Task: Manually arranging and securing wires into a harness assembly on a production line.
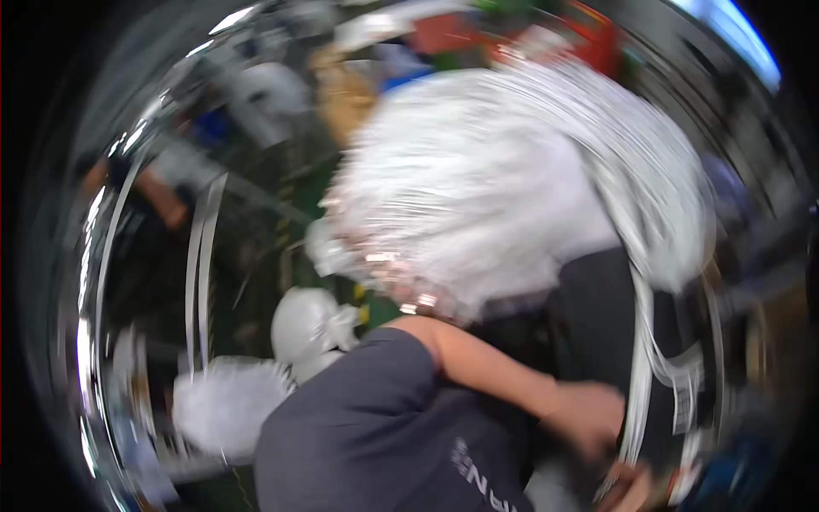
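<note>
Dark-sleeved, my left arm reaches across to the right, and my left hand is beside a hanging strand of white wires. Motion smears its fingers. Lower down, at the bottom edge, part of my right hand shows near the lower end of that strand. Blur hides whether it grips anything. Above my arm lies a big bundle of white wire-like strands, with shiny copper-coloured ends at its lower left. A pale tag hangs beside the strand on the right.
White plastic-wrapped bundles and a smaller round white bag are at left. Metal rails stand beyond them. Red crates and a tan item are at the back. Another person's arm shows far left.
</note>
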The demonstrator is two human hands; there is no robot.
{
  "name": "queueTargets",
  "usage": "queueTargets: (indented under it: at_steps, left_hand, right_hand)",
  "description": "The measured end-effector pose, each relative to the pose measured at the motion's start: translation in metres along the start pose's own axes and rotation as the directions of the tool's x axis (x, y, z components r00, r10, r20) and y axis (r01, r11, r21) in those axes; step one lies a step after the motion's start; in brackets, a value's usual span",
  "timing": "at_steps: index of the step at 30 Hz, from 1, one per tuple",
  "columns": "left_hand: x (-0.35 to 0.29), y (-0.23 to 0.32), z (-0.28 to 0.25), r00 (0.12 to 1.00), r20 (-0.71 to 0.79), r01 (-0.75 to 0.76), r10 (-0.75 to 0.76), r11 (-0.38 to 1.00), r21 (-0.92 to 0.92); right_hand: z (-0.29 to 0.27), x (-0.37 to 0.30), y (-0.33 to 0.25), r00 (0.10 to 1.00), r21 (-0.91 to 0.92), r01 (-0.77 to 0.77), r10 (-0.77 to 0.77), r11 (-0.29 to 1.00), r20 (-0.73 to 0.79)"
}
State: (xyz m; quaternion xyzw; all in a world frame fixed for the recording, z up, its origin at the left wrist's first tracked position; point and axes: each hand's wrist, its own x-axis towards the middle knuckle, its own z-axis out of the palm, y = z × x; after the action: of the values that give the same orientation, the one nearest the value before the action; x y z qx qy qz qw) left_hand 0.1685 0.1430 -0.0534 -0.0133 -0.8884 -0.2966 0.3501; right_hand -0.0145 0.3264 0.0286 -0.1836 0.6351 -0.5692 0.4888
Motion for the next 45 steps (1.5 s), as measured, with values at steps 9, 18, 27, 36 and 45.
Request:
queueTargets:
  at_steps: [9,18,27,36,45]
  left_hand:
    - [0.086,0.000,0.103,0.950,0.306,-0.100,0.056,0.986,0.131]
    - [0.073,-0.087,-0.049,0.883,0.428,0.025,-0.193,0.930,0.368]
    - [0.097,-0.136,-0.130,0.759,0.611,-0.244,-0.225,0.772,0.588]
    - [0.109,-0.099,-0.128,0.756,0.462,0.360,-0.463,0.884,0.298]
    - [0.137,-0.039,-0.014,0.836,0.519,0.254,-0.176,0.964,-0.082]
  right_hand:
    - [-0.025,0.151,-0.027,0.674,-0.875,0.480,-0.665,0.063,0.322]
    - [-0.116,0.024,0.011,0.760,-0.178,0.581,-0.608,0.794,-0.232]
    - [-0.264,-0.115,0.343,0.609,0.147,-0.057,0.151,0.987,-0.779]
    - [-0.161,-0.059,0.212,0.289,-0.475,-0.142,-0.423,0.869,-0.859]
    - [-0.003,0.060,-0.015,0.852,-0.942,0.297,-0.488,0.155,0.189]
